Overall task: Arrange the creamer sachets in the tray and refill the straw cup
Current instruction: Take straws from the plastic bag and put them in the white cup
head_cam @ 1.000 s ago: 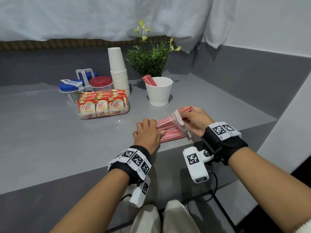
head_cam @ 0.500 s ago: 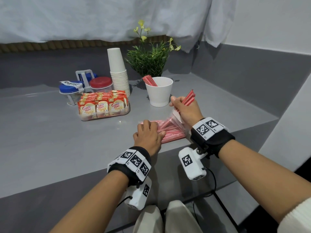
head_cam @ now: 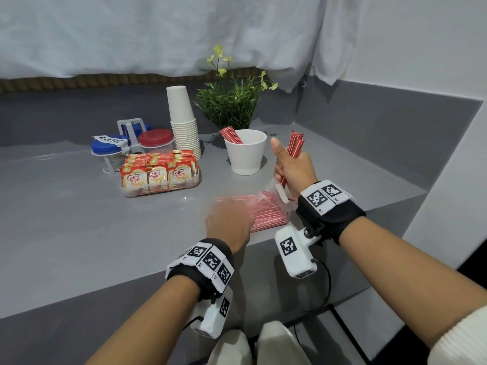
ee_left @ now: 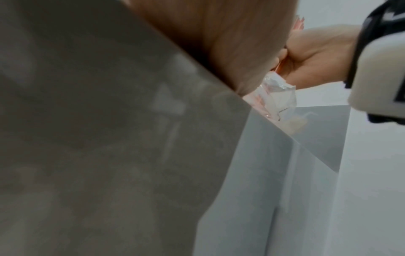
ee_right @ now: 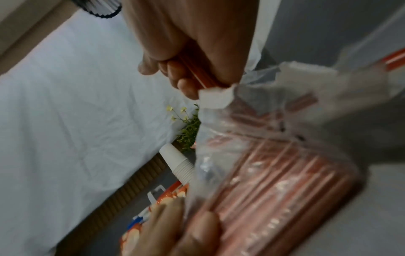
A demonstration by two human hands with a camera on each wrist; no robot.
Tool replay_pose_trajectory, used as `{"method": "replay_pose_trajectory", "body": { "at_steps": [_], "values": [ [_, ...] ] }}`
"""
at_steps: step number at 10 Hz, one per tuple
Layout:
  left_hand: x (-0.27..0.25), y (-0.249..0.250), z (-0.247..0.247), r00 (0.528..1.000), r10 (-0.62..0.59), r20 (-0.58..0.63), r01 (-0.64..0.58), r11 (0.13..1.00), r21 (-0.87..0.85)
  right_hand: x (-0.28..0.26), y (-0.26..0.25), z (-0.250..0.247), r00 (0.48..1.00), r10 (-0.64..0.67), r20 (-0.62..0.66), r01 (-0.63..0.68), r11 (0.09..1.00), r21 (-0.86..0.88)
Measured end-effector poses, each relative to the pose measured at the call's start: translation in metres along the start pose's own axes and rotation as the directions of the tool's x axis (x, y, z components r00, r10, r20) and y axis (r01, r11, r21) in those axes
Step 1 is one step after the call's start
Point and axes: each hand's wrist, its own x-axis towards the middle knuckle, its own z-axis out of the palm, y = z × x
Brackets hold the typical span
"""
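My right hand [head_cam: 291,164] grips a bunch of red straws [head_cam: 294,146], held upright just right of the white straw cup [head_cam: 245,151], their lower ends still in the bag mouth. The cup holds a few red straws [head_cam: 230,135]. My left hand [head_cam: 229,219] lies flat on the clear plastic bag of straws [head_cam: 266,210] near the counter's front edge; in the right wrist view its fingers [ee_right: 197,230] press the bag [ee_right: 274,190]. The clear tray [head_cam: 160,189] left of the cup is filled with rows of Coffee-mate creamer sachets [head_cam: 156,175].
A stack of paper cups [head_cam: 183,119] and a green plant [head_cam: 232,104] stand behind the cup. A rack with blue-lidded [head_cam: 109,147] and red-lidded [head_cam: 155,138] jars sits behind the tray. Grey walls close the back and right; the counter edge [head_cam: 131,280] runs near my wrists.
My right hand has pulled a bunch of straws out of the bag and lifted them upright toward the cup. The left hand stayed pressing the bag.
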Motion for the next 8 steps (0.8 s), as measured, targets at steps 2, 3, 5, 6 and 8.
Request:
{"method": "replay_pose_trajectory", "body": {
  "at_steps": [2, 3, 5, 6, 8],
  "values": [
    [-0.001, -0.001, 0.000, 1.000, -0.006, 0.010, 0.006, 1.000, 0.007, -0.011, 0.038, -0.001, 0.997, 0.065, 0.043, -0.060, 0.993, -0.104],
    [0.003, -0.001, -0.002, 0.999, -0.008, 0.053, 0.009, 1.000, -0.006, -0.010, 0.051, -0.002, 0.994, 0.101, 0.034, -0.096, 0.986, -0.137],
    [0.005, -0.003, -0.002, 0.999, -0.018, 0.049, 0.018, 1.000, -0.004, 0.007, 0.025, -0.011, 0.998, 0.067, -0.006, -0.067, 0.998, 0.021],
    [0.004, -0.003, 0.000, 0.999, -0.017, 0.028, 0.017, 1.000, -0.003, 0.016, 0.011, -0.017, 0.997, 0.050, -0.059, -0.040, 0.988, 0.149],
    [0.005, -0.003, 0.001, 0.999, -0.021, 0.035, 0.021, 1.000, 0.000, 0.015, -0.004, -0.040, 0.985, 0.046, 0.165, 0.056, 0.823, -0.565]
  ]
}}
